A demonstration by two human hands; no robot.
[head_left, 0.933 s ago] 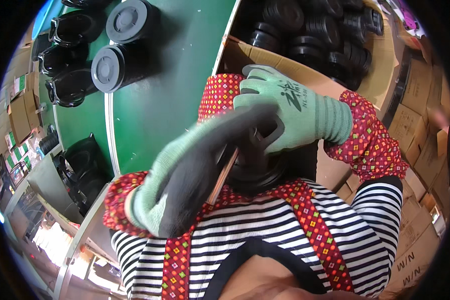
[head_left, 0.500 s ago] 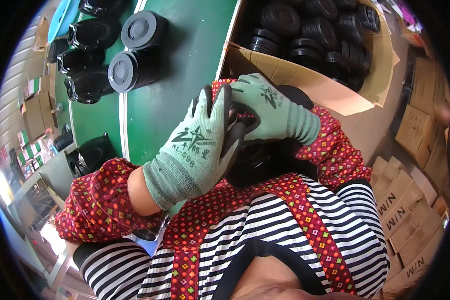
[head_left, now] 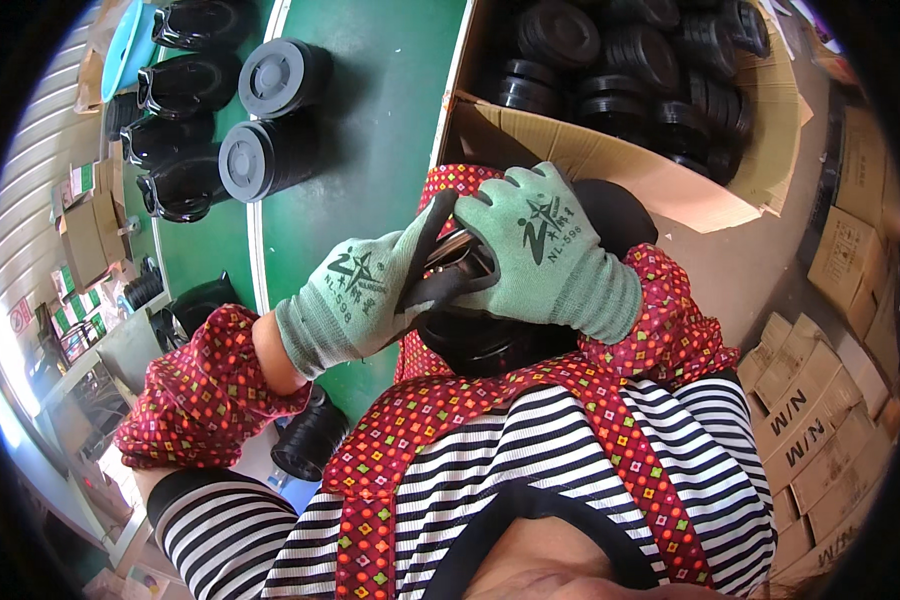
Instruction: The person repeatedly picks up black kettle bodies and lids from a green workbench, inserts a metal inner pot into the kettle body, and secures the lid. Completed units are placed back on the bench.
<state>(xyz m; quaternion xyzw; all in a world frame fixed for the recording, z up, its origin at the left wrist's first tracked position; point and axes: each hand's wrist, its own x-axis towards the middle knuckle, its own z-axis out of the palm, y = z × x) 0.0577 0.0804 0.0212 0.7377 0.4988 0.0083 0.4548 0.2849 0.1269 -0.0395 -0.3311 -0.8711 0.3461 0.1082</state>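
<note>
On my lap rests a glossy black plastic housing (head_left: 485,345), mostly covered by my gloved hands. My right hand (head_left: 535,255) curls over its upper part, fingers bent. My left hand (head_left: 355,290) presses against its left side, with the black-coated thumb and fingers meeting the right hand. Between the hands a shiny dark edge (head_left: 453,250) of the housing shows; what the fingertips grip exactly is hidden. A red patterned apron (head_left: 450,180) lies beneath.
Several glossy black housings (head_left: 185,85) line the green table (head_left: 380,90) at left, beside grey-topped stacks of round discs (head_left: 247,160). An open carton (head_left: 590,155) of black round parts stands at upper right. Flattened cartons (head_left: 810,410) lie right. A black cylinder (head_left: 310,435) sits by my left elbow.
My left hand has turned and moved lower and to the left, fingers now pointing more to the right. My right hand has shifted slightly down, fingers curling more. More of the housing shows.
</note>
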